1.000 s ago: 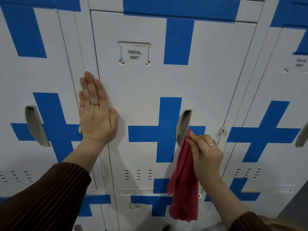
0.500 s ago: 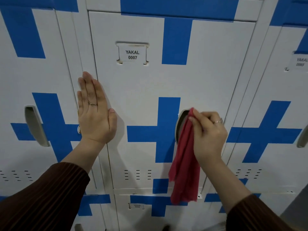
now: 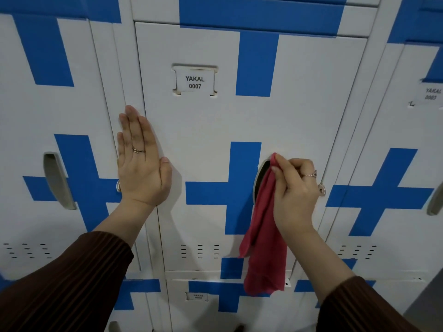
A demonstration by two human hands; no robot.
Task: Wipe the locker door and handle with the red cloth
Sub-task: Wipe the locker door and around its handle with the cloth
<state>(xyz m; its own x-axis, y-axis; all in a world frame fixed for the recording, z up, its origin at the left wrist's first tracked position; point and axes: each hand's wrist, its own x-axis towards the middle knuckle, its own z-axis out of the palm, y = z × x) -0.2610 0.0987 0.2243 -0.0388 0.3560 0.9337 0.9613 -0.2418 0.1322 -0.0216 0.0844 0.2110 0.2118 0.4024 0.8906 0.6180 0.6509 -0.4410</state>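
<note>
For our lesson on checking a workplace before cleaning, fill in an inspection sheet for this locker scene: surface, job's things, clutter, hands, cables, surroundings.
Surface: white locker door with a blue cross, label reading YAKAL 0007, looks closed.
Job's things: red cloth held at its top against the recessed handle, the rest hanging down.
Clutter: nothing seen.
Hands: left hand flat, fingers straight, over the door's left edge; right hand pinches the cloth.
Cables: nothing seen.
Surroundings: matching lockers to the left, right and below.

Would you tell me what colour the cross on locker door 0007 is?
Blue cross on a white door; head view.
</note>
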